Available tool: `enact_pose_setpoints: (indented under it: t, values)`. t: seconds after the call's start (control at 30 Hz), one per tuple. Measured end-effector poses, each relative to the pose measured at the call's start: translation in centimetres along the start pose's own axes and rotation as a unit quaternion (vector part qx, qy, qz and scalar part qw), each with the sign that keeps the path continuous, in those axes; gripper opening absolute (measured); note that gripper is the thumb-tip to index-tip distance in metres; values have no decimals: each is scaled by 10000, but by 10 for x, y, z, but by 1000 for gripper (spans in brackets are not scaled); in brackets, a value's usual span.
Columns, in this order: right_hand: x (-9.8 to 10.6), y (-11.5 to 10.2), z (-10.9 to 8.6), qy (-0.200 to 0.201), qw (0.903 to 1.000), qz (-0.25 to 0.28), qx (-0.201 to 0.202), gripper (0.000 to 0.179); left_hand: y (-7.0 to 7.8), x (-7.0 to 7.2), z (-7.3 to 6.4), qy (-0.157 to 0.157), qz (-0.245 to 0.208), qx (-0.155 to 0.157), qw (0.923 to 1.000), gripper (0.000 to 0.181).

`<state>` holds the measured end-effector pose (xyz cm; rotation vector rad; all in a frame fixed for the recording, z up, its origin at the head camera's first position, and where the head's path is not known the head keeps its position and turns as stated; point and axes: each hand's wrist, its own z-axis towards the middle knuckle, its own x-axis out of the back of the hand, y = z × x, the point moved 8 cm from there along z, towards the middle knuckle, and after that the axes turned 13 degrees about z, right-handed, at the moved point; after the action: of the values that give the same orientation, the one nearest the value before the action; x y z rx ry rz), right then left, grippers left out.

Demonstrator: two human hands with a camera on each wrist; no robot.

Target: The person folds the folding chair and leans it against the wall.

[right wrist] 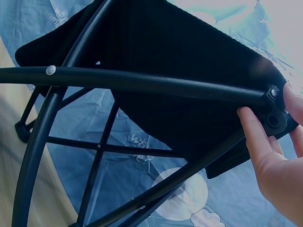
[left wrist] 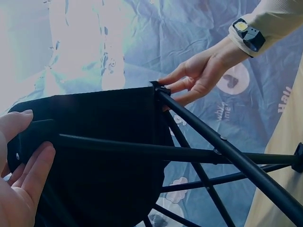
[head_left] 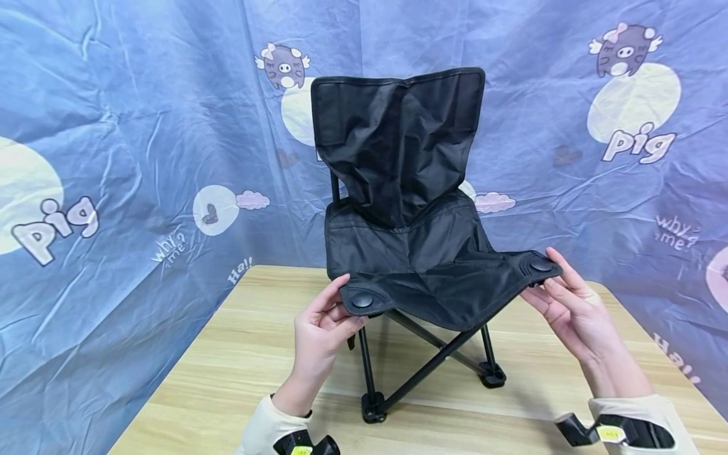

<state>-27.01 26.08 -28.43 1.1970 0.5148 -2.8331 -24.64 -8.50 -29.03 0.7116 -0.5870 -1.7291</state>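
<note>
A black folding camp chair [head_left: 406, 253] stands unfolded with its fabric back upright. My left hand [head_left: 323, 330] grips the seat's front left corner, index finger along the edge and thumb beneath. At the front right corner, my right hand [head_left: 580, 313] holds the fabric and frame joint between thumb and fingers. Round black buttons [head_left: 361, 301] mark both corners. From below, the left wrist view shows crossed metal tubes [left wrist: 142, 149] under the seat. A plastic joint [right wrist: 273, 120] sits beside my right fingers in the right wrist view.
The chair's feet [head_left: 373, 407] rest on a light wooden table [head_left: 227, 354]. Behind and beside it hangs a blue cloth [head_left: 170, 126] printed with cartoon pigs and lettering. Each wrist carries a black strapped device [head_left: 637, 431].
</note>
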Motion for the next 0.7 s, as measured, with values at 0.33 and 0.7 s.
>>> enact_pose_setpoints:
  t: [0.33, 0.7]
  values:
    - [-4, 2, 3, 48, 9999, -128, 97, 49, 1, -3, 5, 48, 32, -6, 10000, 63]
    - [-7, 2, 6, 39, 9997, -194, 155, 50, 2, -6, 10, 46, -32, 63, 10000, 65]
